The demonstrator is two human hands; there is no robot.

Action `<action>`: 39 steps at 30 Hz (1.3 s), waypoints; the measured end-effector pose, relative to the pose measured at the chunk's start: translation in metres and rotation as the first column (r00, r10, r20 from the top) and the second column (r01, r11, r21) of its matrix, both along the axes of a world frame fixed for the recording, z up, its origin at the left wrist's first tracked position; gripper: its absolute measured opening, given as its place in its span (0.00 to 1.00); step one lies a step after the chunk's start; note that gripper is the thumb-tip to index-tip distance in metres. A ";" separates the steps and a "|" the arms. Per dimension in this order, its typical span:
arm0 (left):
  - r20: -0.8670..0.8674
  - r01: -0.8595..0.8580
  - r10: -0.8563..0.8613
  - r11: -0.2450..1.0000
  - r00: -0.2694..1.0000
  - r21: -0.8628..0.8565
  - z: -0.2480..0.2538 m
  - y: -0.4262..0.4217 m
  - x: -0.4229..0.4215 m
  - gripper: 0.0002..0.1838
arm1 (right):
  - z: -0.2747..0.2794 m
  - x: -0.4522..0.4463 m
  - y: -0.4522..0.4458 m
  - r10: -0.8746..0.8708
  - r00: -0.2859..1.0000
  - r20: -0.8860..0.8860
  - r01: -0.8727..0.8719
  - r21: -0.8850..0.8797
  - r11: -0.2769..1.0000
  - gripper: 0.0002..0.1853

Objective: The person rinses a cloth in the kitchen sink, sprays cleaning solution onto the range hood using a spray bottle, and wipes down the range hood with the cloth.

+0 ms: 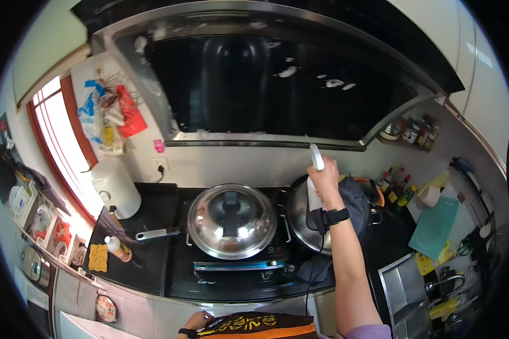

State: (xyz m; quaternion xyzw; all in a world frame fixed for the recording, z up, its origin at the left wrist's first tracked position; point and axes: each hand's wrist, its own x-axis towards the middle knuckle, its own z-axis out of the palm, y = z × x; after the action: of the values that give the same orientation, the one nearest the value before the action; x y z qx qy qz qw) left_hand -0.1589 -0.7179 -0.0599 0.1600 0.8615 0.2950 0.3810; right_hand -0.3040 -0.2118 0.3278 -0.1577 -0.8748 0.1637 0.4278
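Above the steel pan (301,217) at the right of the cooktop (237,289), grasping a white sprayer (313,198) firmly in the right hand (324,179). With fingers wrapped round its neck: white head poking out above the fist, body hanging below it, in front of the pan. Nozzle end just under the lower steel rim of the range hood (237,85), with white splotches scattered over its black panel. Round the right wrist, a black band (338,216).

Down at the bottom edge, left hand (195,321) beside a black-and-orange garment (260,329), well apart from the sprayer; fingers partly hidden, so impossible to tell whether holding anything.

Across that garment, bold yellow capitals, too folded to read with certainty. On the cooktop's front, below a blue strip, small pale script, too tiny to make out. On the left counter, a white bottle (119,248) with a printed label, unreadable, near a yellow sponge (98,258). At far right, labelled bottles (404,195) near the wall, wording likewise too small.
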 end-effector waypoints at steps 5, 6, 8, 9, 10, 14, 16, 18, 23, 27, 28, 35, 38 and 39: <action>0.006 -0.017 0.016 0.999 1.000 0.030 -0.005 0.039 0.002 0.13 | 0.007 0.039 0.095 0.047 0.984 -0.171 -0.090 -0.257 0.962 0.14; 0.028 -0.037 0.037 0.999 0.999 0.007 -0.003 0.047 0.005 0.13 | 0.007 0.047 0.112 0.061 0.978 -0.199 -0.119 -0.291 0.949 0.15; 0.040 -0.013 0.012 1.000 0.999 0.023 -0.010 0.062 0.005 0.14 | 0.012 0.065 0.139 0.010 0.981 -0.193 -0.084 -0.376 0.923 0.15; 0.002 -0.017 0.017 1.000 1.000 -0.006 -0.013 0.070 0.005 0.14 | 0.014 0.074 0.152 -0.017 0.983 -0.185 -0.055 -0.377 0.925 0.15; -0.037 -0.023 0.022 0.999 0.999 -0.034 -0.010 0.080 0.007 0.15 | 0.016 0.082 0.162 -0.045 0.983 -0.177 -0.026 -0.378 0.925 0.14; -0.113 -0.056 0.059 0.998 0.992 0.027 0.008 0.115 0.016 0.16 | 0.014 0.098 0.220 -0.083 0.965 -0.250 -0.005 -0.332 0.943 0.15; -0.103 -0.047 0.046 0.999 0.994 -0.006 0.004 0.125 0.019 0.16 | 0.021 0.107 0.237 -0.039 0.932 -0.360 -0.103 -0.366 0.925 0.16; -0.098 -0.039 0.041 0.999 0.994 0.015 -0.012 0.132 0.022 0.17 | 0.033 0.117 0.246 -0.019 0.910 -0.414 -0.142 -0.356 0.924 0.16; -0.136 -0.075 0.082 0.995 0.987 0.059 0.028 0.159 0.051 0.11 | 0.063 0.129 0.260 0.073 0.820 -0.568 -0.163 -0.108 0.981 0.14; -0.077 -0.142 0.149 0.986 0.986 0.091 0.004 0.164 0.053 0.11 | 0.086 0.139 0.261 0.083 0.779 -0.622 -0.146 -0.051 0.988 0.14; -0.065 -0.158 0.165 0.982 0.984 0.101 0.002 0.166 0.054 0.11 | 0.093 0.142 0.257 0.102 0.773 -0.626 -0.170 -0.049 0.984 0.14; -0.038 -0.199 0.210 0.962 0.977 0.184 -0.012 0.166 0.057 0.12 | 0.150 0.159 0.240 0.169 0.670 -0.723 -0.207 0.036 0.978 0.13; -0.029 -0.191 0.196 0.974 0.980 0.125 -0.025 0.166 0.054 0.12 | 0.172 0.165 0.237 0.198 0.643 -0.739 -0.250 0.042 0.967 0.12; -0.032 -0.191 0.197 0.973 0.980 0.130 -0.033 0.165 0.052 0.12 | 0.179 0.168 0.235 0.187 0.631 -0.753 -0.233 0.045 0.971 0.12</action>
State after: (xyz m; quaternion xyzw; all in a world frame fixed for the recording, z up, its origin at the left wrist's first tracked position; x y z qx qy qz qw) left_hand -0.1067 -0.5533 -0.0929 0.1054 0.8610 0.3812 0.3199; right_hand -0.1360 0.0236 0.5071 0.0150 -0.6266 0.2874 0.7242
